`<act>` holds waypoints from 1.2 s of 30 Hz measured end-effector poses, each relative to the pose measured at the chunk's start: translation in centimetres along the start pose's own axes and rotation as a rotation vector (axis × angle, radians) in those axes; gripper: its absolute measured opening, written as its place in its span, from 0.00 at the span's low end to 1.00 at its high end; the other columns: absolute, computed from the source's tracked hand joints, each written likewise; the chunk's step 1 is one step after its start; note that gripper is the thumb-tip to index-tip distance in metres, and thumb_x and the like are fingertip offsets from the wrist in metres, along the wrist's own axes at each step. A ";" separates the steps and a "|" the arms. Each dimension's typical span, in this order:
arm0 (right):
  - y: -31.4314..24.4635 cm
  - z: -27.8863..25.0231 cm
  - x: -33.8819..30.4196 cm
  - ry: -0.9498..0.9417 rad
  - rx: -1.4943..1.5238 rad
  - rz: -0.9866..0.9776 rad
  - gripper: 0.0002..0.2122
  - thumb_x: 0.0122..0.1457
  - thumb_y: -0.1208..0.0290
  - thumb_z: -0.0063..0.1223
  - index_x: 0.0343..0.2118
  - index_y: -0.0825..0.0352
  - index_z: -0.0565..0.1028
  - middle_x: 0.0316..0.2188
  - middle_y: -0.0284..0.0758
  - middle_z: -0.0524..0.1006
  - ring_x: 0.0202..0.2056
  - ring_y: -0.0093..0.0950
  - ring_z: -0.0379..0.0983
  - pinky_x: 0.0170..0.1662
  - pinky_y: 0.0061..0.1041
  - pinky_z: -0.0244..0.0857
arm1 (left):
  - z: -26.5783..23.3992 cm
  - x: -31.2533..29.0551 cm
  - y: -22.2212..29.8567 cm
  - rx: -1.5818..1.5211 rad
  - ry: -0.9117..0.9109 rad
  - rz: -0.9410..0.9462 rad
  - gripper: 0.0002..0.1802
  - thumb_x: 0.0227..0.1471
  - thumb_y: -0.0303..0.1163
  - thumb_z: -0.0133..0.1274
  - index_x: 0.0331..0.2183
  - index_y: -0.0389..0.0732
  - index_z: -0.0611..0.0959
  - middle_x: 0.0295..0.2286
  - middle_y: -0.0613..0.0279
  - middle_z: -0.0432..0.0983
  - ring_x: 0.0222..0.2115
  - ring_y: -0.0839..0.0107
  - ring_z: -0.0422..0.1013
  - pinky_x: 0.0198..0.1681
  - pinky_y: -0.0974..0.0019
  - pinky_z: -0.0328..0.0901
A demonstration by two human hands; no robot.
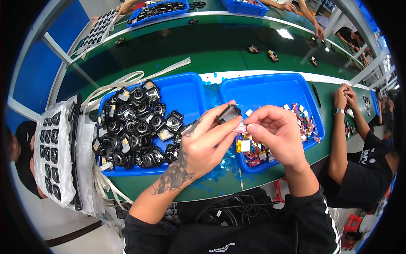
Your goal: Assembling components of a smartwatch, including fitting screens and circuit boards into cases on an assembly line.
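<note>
My left hand (207, 142) is closed around a black smartwatch case (229, 113), held over the gap between two blue trays. Close beside it, my right hand (279, 133) pinches a small pink-red part (242, 128) at the edge of the case. Just below the fingers shows a silver-white battery with a yellow end (243, 146); whether it hangs from the pinched part or lies in the tray, I cannot tell. Many similar black watch cases fill the left blue tray (186, 97). Small red, white and yellow parts are scattered in the right blue tray (262, 86).
A dark conveyor belt (203, 48) carries a few small assemblies beyond the trays. White strips (169, 67) lie behind the left tray. At the left stands a white holder of watch parts (50, 148). A co-worker's forearms (338, 131) rest on the bench at right, near a black pen-like tool (316, 94).
</note>
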State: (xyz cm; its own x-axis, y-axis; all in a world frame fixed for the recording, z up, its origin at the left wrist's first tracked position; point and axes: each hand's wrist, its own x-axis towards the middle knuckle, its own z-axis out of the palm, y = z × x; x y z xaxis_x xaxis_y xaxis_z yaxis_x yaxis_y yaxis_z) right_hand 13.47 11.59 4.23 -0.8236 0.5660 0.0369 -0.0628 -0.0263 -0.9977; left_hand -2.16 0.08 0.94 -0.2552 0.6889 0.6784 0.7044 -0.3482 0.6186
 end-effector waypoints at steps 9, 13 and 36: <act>1.0 -0.1 -0.1 0.055 0.070 -0.050 0.05 0.60 0.78 0.54 0.38 0.72 0.75 0.36 0.31 0.76 0.33 0.17 0.72 0.34 0.16 0.67 | 0.5 -0.8 0.1 -0.516 -0.109 -0.548 0.09 0.52 0.22 0.58 0.38 0.31 0.84 0.34 0.53 0.78 0.34 0.72 0.77 0.39 0.71 0.73; 1.6 0.9 -0.3 0.149 -0.050 -0.153 0.06 0.57 0.81 0.56 0.37 0.72 0.75 0.33 0.32 0.77 0.33 0.18 0.74 0.32 0.16 0.68 | 0.3 -0.6 0.0 -0.917 -0.137 -0.779 0.11 0.55 0.22 0.55 0.39 0.25 0.81 0.36 0.53 0.78 0.39 0.69 0.77 0.44 0.70 0.73; 1.1 1.3 1.1 0.158 -0.593 -0.238 0.21 0.50 0.83 0.61 0.48 0.67 0.69 0.28 0.33 0.75 0.27 0.21 0.72 0.30 0.21 0.70 | 0.7 -0.6 0.4 -0.844 -0.010 -0.686 0.26 0.52 0.15 0.51 0.53 0.35 0.69 0.47 0.50 0.74 0.48 0.69 0.72 0.50 0.68 0.68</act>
State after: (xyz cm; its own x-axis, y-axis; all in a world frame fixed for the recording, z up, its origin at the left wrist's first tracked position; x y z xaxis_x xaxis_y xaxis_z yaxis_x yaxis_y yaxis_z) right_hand 11.76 11.16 3.25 -0.7302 0.6154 0.2969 0.1249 0.5475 -0.8274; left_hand -1.20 -0.02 0.49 -0.4124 0.9072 0.0833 -0.2697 -0.2089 0.9400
